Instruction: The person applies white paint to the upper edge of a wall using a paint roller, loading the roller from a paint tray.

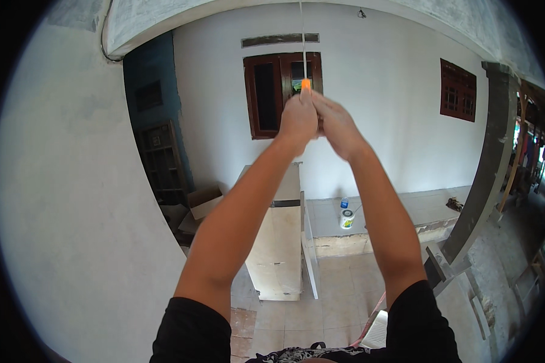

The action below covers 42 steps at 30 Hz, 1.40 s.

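Both my arms reach up and forward, and my hands meet in front of the window. My left hand (300, 121) is closed around the bottom of an orange piece (306, 84). A thin pale rod or cord (303, 39) runs straight up from that piece, out of the top of the view. My right hand (340, 124) lies against the left from the right side. Its fingers are bent around the same place and partly hidden. Whether the orange piece is a handle or a fitting, I cannot tell.
A tall pale cabinet (275, 242) stands below my hands. Behind it, a tiled ledge (399, 209) carries a white tub (346, 219) and a small blue container (344, 203). A wall (72, 181) rises close on the left; a grey pillar (489, 145) stands right. An open cardboard box (206, 204) sits left.
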Each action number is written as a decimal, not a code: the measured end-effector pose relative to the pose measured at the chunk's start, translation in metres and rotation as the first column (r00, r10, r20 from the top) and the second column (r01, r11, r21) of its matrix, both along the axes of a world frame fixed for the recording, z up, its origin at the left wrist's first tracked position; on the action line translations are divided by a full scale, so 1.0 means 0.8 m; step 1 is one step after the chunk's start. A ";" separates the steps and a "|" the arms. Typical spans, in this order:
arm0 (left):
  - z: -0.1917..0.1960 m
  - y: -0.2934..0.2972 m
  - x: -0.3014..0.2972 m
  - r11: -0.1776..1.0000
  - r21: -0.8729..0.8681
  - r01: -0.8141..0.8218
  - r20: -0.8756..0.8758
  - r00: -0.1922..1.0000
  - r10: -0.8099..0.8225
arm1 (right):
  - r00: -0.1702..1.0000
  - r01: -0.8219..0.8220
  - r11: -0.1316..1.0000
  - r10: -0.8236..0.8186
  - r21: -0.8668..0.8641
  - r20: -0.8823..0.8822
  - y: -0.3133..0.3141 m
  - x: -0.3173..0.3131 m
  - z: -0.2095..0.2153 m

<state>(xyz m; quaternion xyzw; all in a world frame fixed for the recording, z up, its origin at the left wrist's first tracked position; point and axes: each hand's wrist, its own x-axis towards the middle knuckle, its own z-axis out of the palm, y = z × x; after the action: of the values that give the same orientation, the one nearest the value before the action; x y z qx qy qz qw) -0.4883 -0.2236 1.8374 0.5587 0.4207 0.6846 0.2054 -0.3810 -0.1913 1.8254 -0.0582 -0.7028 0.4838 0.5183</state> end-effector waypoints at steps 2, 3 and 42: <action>-0.026 0.002 -0.004 0.990 0.067 -0.122 -0.100 0.987 0.128 | 1.000 -0.014 1.000 0.014 -0.004 0.002 -0.009 0.000 -0.030; -0.042 0.005 -0.009 0.960 0.141 -0.242 -0.187 0.946 0.265 | 0.999 0.023 0.999 -0.023 -0.025 -0.021 -0.013 -0.004 -0.047; -0.103 0.058 0.231 0.795 0.580 0.180 -0.217 0.974 -0.062 | 0.856 0.516 0.857 -0.516 -0.015 -0.032 0.003 0.210 0.000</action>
<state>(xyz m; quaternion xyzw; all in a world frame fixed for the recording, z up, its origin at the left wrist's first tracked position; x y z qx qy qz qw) -0.3039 -0.1775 1.7553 0.6824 0.1649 0.7118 0.0228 -0.2133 -0.1886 1.8255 -0.2375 -0.6510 0.3306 0.6407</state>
